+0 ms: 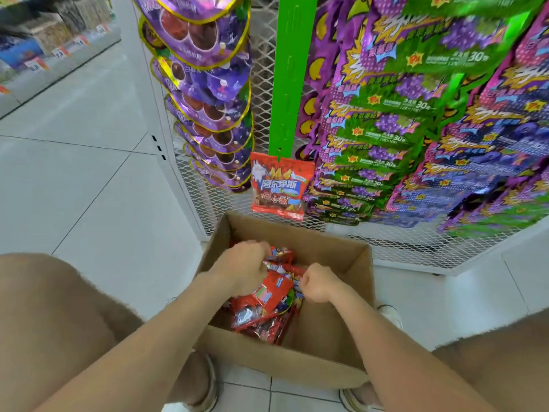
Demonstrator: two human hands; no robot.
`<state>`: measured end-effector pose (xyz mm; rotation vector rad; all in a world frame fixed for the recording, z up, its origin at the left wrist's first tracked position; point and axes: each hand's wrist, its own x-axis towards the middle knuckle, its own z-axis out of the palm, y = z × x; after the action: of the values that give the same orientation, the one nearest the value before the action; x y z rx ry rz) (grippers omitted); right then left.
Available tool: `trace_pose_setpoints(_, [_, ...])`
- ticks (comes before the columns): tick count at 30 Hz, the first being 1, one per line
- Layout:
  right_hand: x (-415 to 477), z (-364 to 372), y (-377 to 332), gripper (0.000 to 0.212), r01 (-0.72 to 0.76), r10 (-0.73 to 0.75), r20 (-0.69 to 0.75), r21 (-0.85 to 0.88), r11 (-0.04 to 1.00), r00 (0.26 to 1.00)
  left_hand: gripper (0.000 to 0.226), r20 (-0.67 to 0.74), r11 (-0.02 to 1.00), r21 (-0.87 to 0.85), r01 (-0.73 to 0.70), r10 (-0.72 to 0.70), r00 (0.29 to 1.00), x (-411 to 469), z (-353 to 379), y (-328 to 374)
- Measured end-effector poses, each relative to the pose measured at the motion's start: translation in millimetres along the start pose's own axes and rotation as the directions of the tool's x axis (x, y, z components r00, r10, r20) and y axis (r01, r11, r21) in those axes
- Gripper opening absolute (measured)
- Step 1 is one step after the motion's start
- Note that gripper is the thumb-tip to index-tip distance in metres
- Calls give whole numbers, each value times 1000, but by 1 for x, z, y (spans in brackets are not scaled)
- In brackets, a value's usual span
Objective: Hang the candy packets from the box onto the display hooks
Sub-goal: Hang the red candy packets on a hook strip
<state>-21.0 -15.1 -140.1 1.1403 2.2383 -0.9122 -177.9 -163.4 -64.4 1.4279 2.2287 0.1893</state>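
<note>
Presently: left hand [243, 264] and right hand [319, 282] both curled on candy packets [267, 294] in box [297, 364]; probable risk, several snagging together and spilling.

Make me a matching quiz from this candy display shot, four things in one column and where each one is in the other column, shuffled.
Things:
1. green strip
2. cardboard box
3. left hand
4. round purple packets

Places:
A. on the floor tiles
B. inside the box, gripping boxed red packets
C. stacked in a column left of the strip
D. has one hanging red packet at its lower end

Pairs: 1-D, 2-A, 3-B, 4-C
</note>
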Motion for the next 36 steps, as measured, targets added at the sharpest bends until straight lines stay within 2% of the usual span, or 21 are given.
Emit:
trace_pose_setpoints(2, [22,32,13,22,-36,36,4,18,999,999,26,225,1000,3,1,-2,974,3,20,-12])
trace_pose_setpoints(3, [32,49,18,11,-53,53,7,43,998,999,28,297,1000,28,6,-14,955,4,29,-18])
trace_pose_setpoints(4, [42,64,20,13,-82,82,4,73,994,997,29,345,998,57,3,-22,938,6,37,-23])
trace_pose_setpoints(7, [63,97,16,46,-73,89,-91,163,984,992,24,397,995,94,24,-60,916,9,55,-31])
trace_pose_setpoints(8, [66,102,10,58,-51,70,-127,146,988,989,26,409,994,108,20,-63,910,9,59,-31])
trace_pose_setpoints(10, [75,115,1,94,38,-41,-103,-25,999,994,34,424,992,128,19,-72,903,10,67,-32])
trace_pose_setpoints(12, [81,127,-2,114,178,-187,-1,-305,936,982,37,444,989,142,34,-94,891,10,74,-35])
trace_pose_setpoints(13, [84,132,-2,115,222,-237,17,-421,880,971,36,450,989,142,44,-104,887,10,75,-37])
trace_pose_setpoints(15, [84,136,-2,103,236,-277,2,-530,815,961,34,457,987,151,63,-126,880,10,77,-43])
trace_pose_setpoints(19, [70,117,-3,79,310,-376,0,-564,765,927,28,434,986,130,104,-151,888,15,74,-52])
trace_pose_setpoints(21, [63,102,-4,57,315,-394,-24,-556,769,919,25,394,986,123,113,-153,906,16,70,-53])
trace_pose_setpoints(23, [53,86,-4,46,310,-372,-38,-479,821,927,27,338,988,114,104,-137,931,17,66,-49])
trace_pose_setpoints(26, [37,61,-4,41,309,-327,-18,-280,909,945,43,293,994,85,66,-88,952,14,59,-41])
trace_pose_setpoints(28, [24,41,-6,20,345,-357,-33,-189,919,934,58,261,999,22,49,-53,964,10,52,-37])
trace_pose_setpoints(30, [8,16,-15,31,411,-417,-31,-111,905,908,67,195,997,-61,38,-25,980,6,40,-31])
trace_pose_setpoints(32, [-15,-15,-29,34,486,-490,-37,-81,870,871,55,104,987,-161,23,-7,995,-1,17,-15])
trace_pose_setpoints(35, [-53,-65,-49,35,574,-576,-24,-60,817,817,11,-42,942,-334,-23,10,999,-11,-29,8])
trace_pose_setpoints(36, [-67,-80,-55,36,592,-594,-32,-55,804,804,5,-61,923,-384,-35,13,998,-14,-43,12])
